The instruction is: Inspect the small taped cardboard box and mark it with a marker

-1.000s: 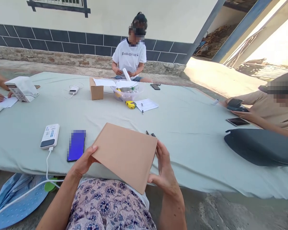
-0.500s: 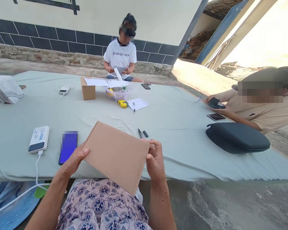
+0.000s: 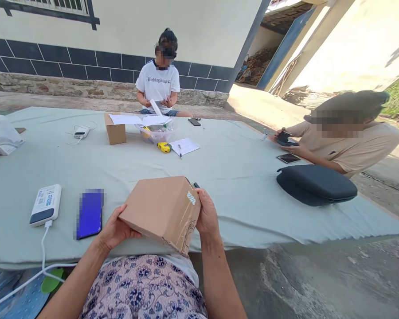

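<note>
Between my two hands is a brown cardboard box [image 3: 154,206], held tilted over the table's near edge. Its right side shows a small patterned sticker, clear tape and dark scribbles. My left hand [image 3: 118,228] grips the left corner, thumb on top and fingers underneath. On the right side, my right hand [image 3: 206,212] is closed around the box edge, its fingertips partly hidden. A dark pen [image 3: 196,185] pokes out just behind the box. Left of my left hand lies a phone [image 3: 90,214] with a blue screen, and beyond it a white power bank [image 3: 45,205] with a cable.
Across the cloth-covered table [image 3: 242,195] stand a small carton [image 3: 116,134], a plastic basket [image 3: 158,134] with papers, a yellow tape measure [image 3: 164,147] and a paper sheet [image 3: 186,146]. A black case [image 3: 315,185] lies right. Two people sit at the far and right sides.
The box has been turned in my hands, so its taped, stickered side now shows. My left hand has shifted beneath its corner. The camera view has swung slightly to the right.
</note>
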Motion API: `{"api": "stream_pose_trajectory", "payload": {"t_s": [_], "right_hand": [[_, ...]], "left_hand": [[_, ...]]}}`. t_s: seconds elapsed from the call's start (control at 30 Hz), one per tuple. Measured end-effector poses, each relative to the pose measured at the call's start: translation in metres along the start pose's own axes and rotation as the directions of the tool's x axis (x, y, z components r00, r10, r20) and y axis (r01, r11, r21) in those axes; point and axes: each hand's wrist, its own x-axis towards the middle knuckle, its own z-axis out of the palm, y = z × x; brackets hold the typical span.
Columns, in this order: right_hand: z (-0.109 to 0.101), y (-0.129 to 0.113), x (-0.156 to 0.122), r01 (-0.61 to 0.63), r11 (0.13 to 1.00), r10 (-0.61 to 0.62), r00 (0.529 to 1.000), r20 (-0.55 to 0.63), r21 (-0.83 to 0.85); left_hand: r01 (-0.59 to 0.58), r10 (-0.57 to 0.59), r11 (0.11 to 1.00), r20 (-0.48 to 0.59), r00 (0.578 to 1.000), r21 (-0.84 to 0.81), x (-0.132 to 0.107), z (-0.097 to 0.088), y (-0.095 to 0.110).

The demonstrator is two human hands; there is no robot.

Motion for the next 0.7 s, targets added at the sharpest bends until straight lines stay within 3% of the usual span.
{"api": "stream_pose_trajectory", "payload": {"t_s": [0.13,0.27,0.33,0.47,0.57,0.7], "right_hand": [[0.022,-0.005,0.014,0.087,0.995,-0.089,0.995,0.034,0.049],[0.048,-0.007,0.046,0.082,0.996,-0.086,0.99,0.114,0.043],[0.059,-0.008,0.067,0.041,0.999,-0.045,0.984,0.172,0.025],[0.068,-0.009,0.095,0.088,0.989,-0.064,0.979,0.192,-0.116],[0.066,-0.006,0.097,0.084,0.981,-0.045,0.975,0.218,-0.173],[0.061,0.001,0.09,0.107,0.986,-0.077,0.972,0.222,-0.126]], "left_hand": [[0.125,-0.1,0.983,0.182,0.978,-0.135,0.023,-0.004,-0.011],[0.156,-0.056,0.937,0.307,0.95,-0.311,0.049,-0.004,-0.021],[0.143,-0.024,0.923,0.318,0.948,-0.358,0.06,-0.004,-0.019],[0.056,0.045,0.933,0.271,0.961,-0.356,0.077,-0.008,-0.006],[0.023,0.06,0.945,0.241,0.969,-0.327,0.084,-0.013,0.0],[-0.003,0.077,0.958,0.244,0.967,-0.288,0.08,-0.016,-0.001]]}}
